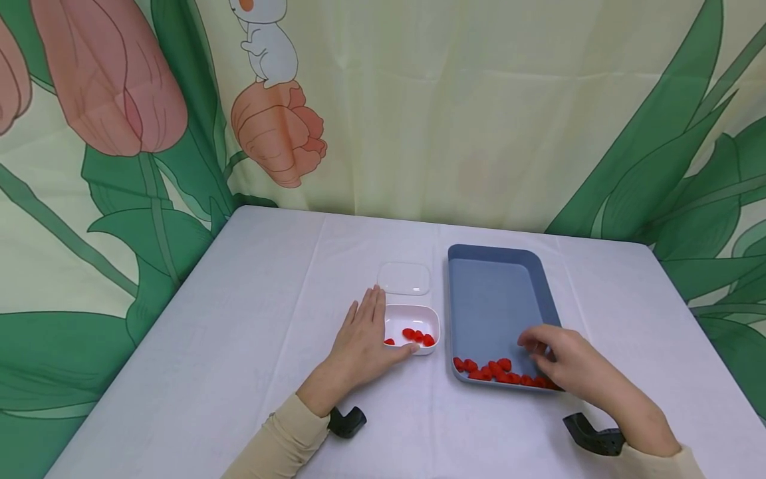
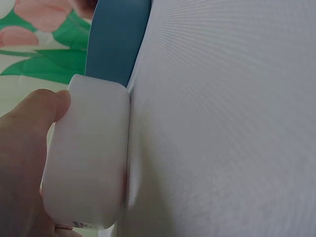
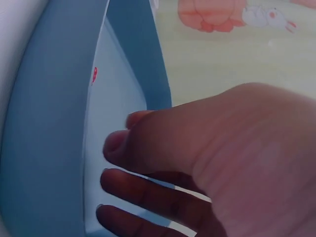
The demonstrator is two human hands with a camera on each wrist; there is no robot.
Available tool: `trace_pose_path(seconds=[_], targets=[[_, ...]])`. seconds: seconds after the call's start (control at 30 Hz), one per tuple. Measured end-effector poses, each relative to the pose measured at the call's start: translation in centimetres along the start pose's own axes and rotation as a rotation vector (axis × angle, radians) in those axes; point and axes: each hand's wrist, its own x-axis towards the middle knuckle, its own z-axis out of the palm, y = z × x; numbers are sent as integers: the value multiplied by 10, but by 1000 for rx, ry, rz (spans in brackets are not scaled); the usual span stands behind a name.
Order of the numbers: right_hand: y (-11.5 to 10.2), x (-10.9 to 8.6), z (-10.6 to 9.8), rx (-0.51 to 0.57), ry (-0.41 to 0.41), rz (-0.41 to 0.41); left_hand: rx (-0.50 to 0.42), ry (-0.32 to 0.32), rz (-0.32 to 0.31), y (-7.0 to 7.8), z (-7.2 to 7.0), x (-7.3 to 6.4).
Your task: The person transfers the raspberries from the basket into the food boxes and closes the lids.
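4 red pieces show in 1 white box; the left hand rests against it, unclenched, fingers straight, apparently to steady it. At least 10 more line the near edge of 1 blue tray, perhaps for easy reach. Over it, the right hand bends loosely, grasping nothing visible. 1 clear lid lies beyond the box.

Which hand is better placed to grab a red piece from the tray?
Probably the right hand: it hovers over the blue tray near the red pieces, while the left hand touches the white box.
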Motion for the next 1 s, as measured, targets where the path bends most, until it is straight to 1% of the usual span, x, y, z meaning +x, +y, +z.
trace_pose_path(seconds=[0.13,0.37,0.5,0.73,1.0], targets=[[0,1,2,6,-64,20,2,-5,-2,0,-1,0],[0,5,6,21,-164,24,5,10,5,0,0,0],[-3,6,6,17,-186,43,8,10,4,1,1,0],[-9,8,4,5,-216,108,12,7,0,0,1,0],[-14,8,3,3,-259,122,13,6,1,0,1,0]])
